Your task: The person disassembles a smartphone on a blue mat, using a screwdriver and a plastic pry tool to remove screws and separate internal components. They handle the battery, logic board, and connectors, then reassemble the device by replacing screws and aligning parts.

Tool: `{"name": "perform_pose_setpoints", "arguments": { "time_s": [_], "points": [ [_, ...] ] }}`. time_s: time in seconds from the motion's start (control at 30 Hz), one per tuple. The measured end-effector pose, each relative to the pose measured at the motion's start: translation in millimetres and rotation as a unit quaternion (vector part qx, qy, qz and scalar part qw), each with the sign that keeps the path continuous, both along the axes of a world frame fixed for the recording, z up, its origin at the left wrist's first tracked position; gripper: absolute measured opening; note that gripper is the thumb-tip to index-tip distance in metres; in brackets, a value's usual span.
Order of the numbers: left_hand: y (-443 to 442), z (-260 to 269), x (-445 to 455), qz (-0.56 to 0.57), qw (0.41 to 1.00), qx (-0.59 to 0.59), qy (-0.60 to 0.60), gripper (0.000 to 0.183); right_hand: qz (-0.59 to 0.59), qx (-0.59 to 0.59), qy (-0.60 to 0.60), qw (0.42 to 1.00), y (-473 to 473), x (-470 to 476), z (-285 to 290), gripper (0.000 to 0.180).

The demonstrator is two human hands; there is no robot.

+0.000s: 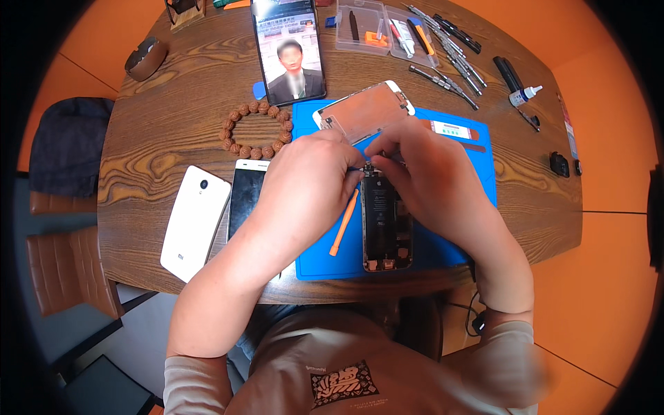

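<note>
An opened smartphone body (381,223) lies on a blue work mat (321,264), its black battery and inner parts bare. Over its top end, my left hand (324,168) and my right hand (423,166) meet with bent fingers. The fingertips are close together at the phone's top edge; whether they pinch a small part cannot be told. Just beyond them rests a detached phone screen assembly (365,111), white-edged, its inner side up. An orange plastic pry tool (345,223) lies left of the phone body, below my left hand.
Left lie a white phone (194,223), a second phone (246,194) partly under my left forearm, and a beaded bracelet (256,129). Beyond are a lit smartphone (290,57), a clear plastic case (363,46), screwdrivers (456,57) and a small glue bottle (524,96). A brown ashtray (147,58) stands far left.
</note>
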State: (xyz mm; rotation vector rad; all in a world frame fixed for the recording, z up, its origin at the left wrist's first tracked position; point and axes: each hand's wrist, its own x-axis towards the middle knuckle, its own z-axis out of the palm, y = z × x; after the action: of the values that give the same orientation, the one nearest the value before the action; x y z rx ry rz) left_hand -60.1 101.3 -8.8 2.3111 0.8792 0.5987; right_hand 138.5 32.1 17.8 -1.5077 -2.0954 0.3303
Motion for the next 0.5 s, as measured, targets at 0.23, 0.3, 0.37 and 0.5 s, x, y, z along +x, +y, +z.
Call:
{"name": "perform_pose_setpoints", "arguments": {
  "time_s": [0.23,0.3,0.37,0.5],
  "points": [
    [0,1,0,0.001,1.0,0.004,0.009,0.015,-0.044,0.043,0.018,0.998,7,-2,-9,0.032],
    [0,0,1,-0.002,1.0,0.01,0.008,0.015,-0.069,0.026,0.017,0.997,5,-4,-8,0.035],
    [-1,1,0,-0.005,1.0,0.012,0.013,0.015,-0.098,0.002,0.006,0.995,5,-6,-6,0.038],
    [-1,5,-2,-0.018,1.0,0.023,0.001,0.014,-0.09,0.048,0.092,0.991,-1,5,9,0.033]
  ]
}}
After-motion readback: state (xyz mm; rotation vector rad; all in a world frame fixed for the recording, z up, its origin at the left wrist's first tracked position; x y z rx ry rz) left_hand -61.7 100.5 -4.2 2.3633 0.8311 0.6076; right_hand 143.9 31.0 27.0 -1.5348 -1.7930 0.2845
